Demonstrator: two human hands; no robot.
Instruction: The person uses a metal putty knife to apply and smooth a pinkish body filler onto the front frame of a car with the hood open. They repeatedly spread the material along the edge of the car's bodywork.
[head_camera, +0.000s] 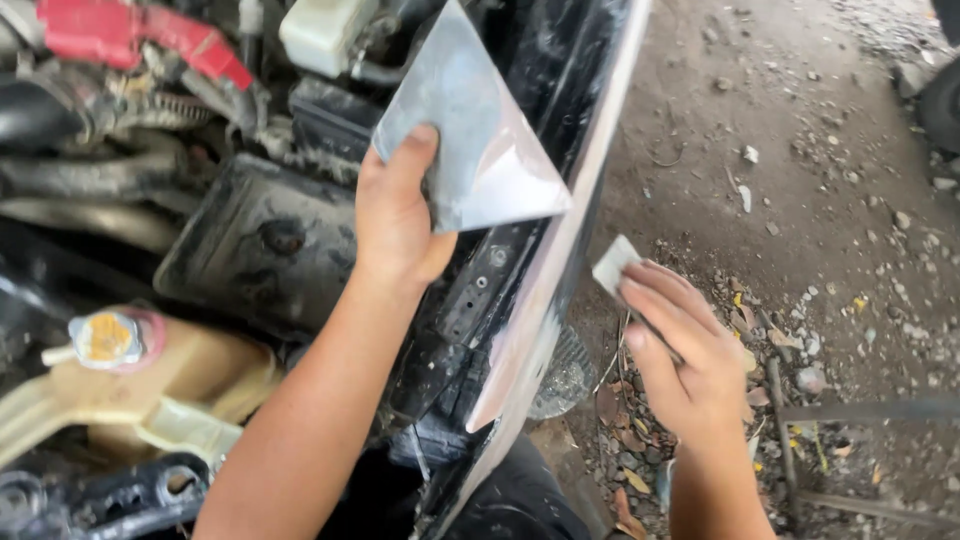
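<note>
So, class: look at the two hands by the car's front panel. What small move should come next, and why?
Probably draw the right hand with its small grey pad along the pale edge of the panel. The pad already sits against that edge, and the left hand holds a grey triangular sheet up out of the way.

Bare dirt ground (800, 130) fills the right side, grey-brown and strewn with small stones (810, 380), dry leaves (610, 405) and thin twigs (780, 430). Daylight falls flat and soft across it, without hard shadows. On the left lies an open engine bay (150, 150), dark and dusty, with a red cover (130, 30), a white reservoir (325, 30) and a yellowish tank (140, 380).
</note>
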